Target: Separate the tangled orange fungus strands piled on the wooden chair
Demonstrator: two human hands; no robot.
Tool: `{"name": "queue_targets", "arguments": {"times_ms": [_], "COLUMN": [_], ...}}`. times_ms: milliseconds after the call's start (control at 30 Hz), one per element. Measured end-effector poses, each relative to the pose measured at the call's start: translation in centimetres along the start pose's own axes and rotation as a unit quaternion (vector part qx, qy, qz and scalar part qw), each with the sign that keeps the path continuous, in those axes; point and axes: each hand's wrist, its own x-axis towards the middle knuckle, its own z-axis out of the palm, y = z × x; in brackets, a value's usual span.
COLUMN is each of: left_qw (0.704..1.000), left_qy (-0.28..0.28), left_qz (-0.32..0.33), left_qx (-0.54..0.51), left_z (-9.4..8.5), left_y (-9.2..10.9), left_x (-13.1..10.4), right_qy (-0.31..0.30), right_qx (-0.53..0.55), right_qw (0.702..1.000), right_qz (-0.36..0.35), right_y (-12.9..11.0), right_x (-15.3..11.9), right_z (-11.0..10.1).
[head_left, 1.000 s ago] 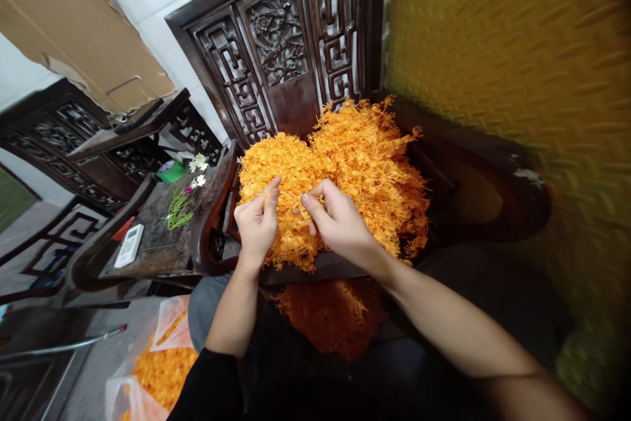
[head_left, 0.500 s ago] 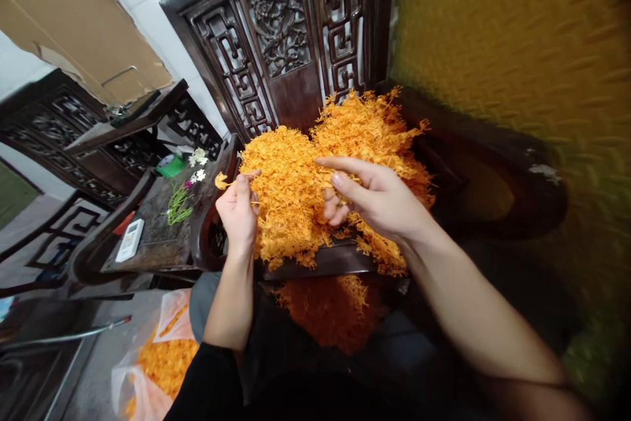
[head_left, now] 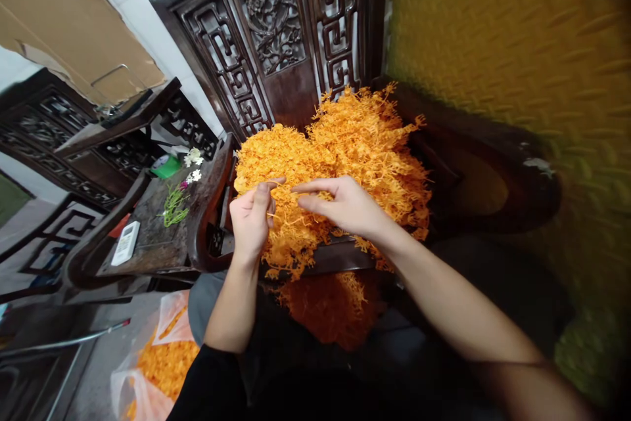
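Note:
A large heap of small branching orange plastic pieces [head_left: 365, 152], seemingly flower parts, lies on a dark carved wooden chair seat. In front of its left part, my left hand [head_left: 250, 219] is closed, thumb against fingers, pinching a thin orange stem piece. My right hand [head_left: 340, 203] is just to its right, index finger and thumb stretched toward the left fingertips. A gap shows between those two fingertips, with orange behind it. Its other fingers are mostly hidden, and I cannot make out any piece in them.
Left of the chair, a side table [head_left: 152, 247] bears a white remote control [head_left: 125, 243], green stems [head_left: 175, 205], white flowers [head_left: 194, 157] and a green tape roll [head_left: 166, 166]. A plastic bag [head_left: 133, 385] of orange pieces lies at lower left. The carved chair back [head_left: 290, 89] rises behind the heap.
My right hand has moved left from over the heap toward my left hand. My left hand has shifted slightly right, and the rounded orange end by its fingers no longer shows.

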Motion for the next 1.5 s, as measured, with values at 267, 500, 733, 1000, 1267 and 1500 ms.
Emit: {"name": "queue_targets", "arguments": {"times_ms": [267, 500, 733, 1000, 1267, 1500], "left_qw": [0.999, 0.990, 0.899, 0.870, 0.983, 0.976], "left_qy": [0.054, -0.100, -0.405, -0.460, -0.102, -0.099], "left_qz": [0.004, -0.046, -0.069, -0.051, -0.155, -0.175], "left_qx": [-0.008, 0.086, 0.152, 0.170, -0.015, -0.082], "left_z": [-1.3, -4.0, -0.6, -0.9, -1.2, -1.0], "left_y": [0.8, 2.7, 1.9, 3.0, -0.2, -0.9], "left_x": [-0.1, 0.0, -0.8, -1.7, 1.8, 2.2], "right_qy": [0.030, 0.117, -0.064, 0.231, 0.053, 0.130], "right_qx": [-0.291, -0.234, -0.021, 0.216, 0.285, -0.056], "right_qw": [0.950, 0.964, 0.997, 0.947, 0.943, 0.989], "right_qz": [-0.107, -0.057, -0.022, 0.058, 0.164, -0.052], "right_y": [2.5, 3.3, -1.4, 4.0, 2.5, 0.5], "right_x": [0.8, 0.7, -0.5, 2.3, 1.1, -0.5], "right_z": [-3.2, -6.4, -1.5, -4.2, -4.4, -2.2]}}
